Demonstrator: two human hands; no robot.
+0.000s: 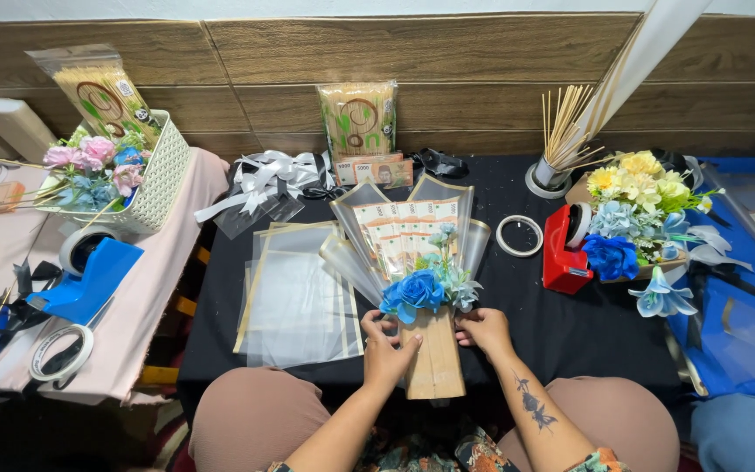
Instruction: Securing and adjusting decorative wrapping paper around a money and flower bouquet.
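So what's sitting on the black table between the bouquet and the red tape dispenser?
In the head view, only a tape ring lies between the bouquet and the red tape dispenser; otherwise bare black tablecloth.

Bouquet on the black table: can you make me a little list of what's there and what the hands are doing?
bouquet: blue rose and fanned banknotes in clear wrap, lying on the black table
left hand: grips the bouquet's brown paper handle
right hand: grips the handle's other side
beside bouquet: clear sheets, tape roll, red tape dispenser
far right: yellow and blue flowers
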